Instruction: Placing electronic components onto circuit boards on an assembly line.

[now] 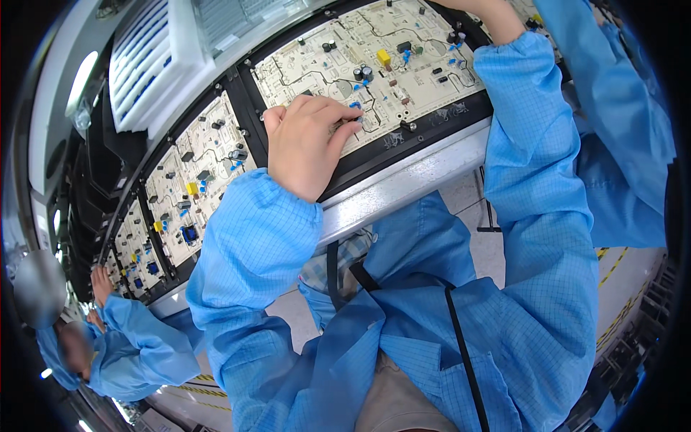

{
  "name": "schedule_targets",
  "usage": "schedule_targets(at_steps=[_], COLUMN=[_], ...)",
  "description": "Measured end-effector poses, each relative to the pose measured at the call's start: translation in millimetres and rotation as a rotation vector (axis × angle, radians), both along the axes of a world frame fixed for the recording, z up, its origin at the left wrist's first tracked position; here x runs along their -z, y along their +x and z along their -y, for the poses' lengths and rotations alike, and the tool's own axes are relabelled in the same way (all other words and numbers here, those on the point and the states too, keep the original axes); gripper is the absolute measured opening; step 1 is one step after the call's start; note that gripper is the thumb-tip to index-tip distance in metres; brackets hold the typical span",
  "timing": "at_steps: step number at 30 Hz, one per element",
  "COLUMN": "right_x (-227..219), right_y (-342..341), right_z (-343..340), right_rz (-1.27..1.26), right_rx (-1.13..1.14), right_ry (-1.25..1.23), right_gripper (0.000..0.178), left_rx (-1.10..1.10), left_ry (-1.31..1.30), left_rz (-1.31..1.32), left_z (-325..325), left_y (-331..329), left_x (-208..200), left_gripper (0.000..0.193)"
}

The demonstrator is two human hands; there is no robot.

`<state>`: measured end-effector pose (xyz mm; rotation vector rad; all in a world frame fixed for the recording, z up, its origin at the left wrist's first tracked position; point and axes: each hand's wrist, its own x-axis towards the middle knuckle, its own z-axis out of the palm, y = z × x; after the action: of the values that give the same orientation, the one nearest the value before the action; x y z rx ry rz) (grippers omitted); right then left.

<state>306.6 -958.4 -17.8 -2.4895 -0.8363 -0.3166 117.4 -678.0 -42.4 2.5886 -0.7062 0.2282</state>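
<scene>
A cream circuit board [291, 47] studded with small parts lies in a black carrier frame [432, 122] in front of me. My left hand [306, 140] is over its near left part, thumb and forefinger pinched together close to the surface. What they hold, if anything, is too small to make out; a blue spot shows at the fingertips. Near that hand stand black capacitors [363, 73], and a yellow block component [384, 57] sits farther back. My right hand [497, 18] reaches past the board's far right, its fingers cut off by the upper edge.
More populated boards [205, 144] in frames run along the line to the left, bordered by a metal rail [410, 180] on my side. White slotted racks [144, 65] stand at the far left. Co-workers in blue sit on my left [144, 353] and right [619, 93].
</scene>
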Motion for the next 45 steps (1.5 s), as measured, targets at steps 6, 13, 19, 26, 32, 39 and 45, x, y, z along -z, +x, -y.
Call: schedule_targets(at_steps=[6,13,19,26,32,39,45], right_x=[-5.7,-4.7,-7.1,-19.0,-6.1,-8.4,9.3], right_y=[-5.3,-6.7,-6.9,-15.5,-5.3,-14.9,-2.8], right_z=[-1.1,1.3,0.4,12.6,12.4,8.2,10.2], right_rz=[-0.003,-0.021,-0.006,-0.021,-0.038,-0.139,-0.226], right_rx=[-0.008,0.005,-0.030,-0.002,0.015,0.011,-0.061], right_ry=[-0.020,-0.038,-0.033,-0.106,-0.186,-0.164,-0.198], right_gripper=[0.015,0.017,0.017,0.019,0.020,0.017,0.014], left_rx=[-0.029,-0.032,-0.001,-0.001,-0.002,-0.049,-0.367], left_ry=[0.040,0.040,0.179,0.366,0.301,0.246,0.030], left_rz=[-0.022,0.043,0.263,0.373,0.291,0.226,0.262], left_z=[1.1,3.8,15.0,20.0,16.9,-15.3,-128.3], left_y=[-1.8,-3.2,-8.0,-11.0,-10.8,-11.9,36.8], left_x=[-3.1,-0.5,0.5,0.6,-4.8,-54.4,-74.6], left_gripper=[0.015,0.014,0.011,0.014,0.014,0.024,0.017])
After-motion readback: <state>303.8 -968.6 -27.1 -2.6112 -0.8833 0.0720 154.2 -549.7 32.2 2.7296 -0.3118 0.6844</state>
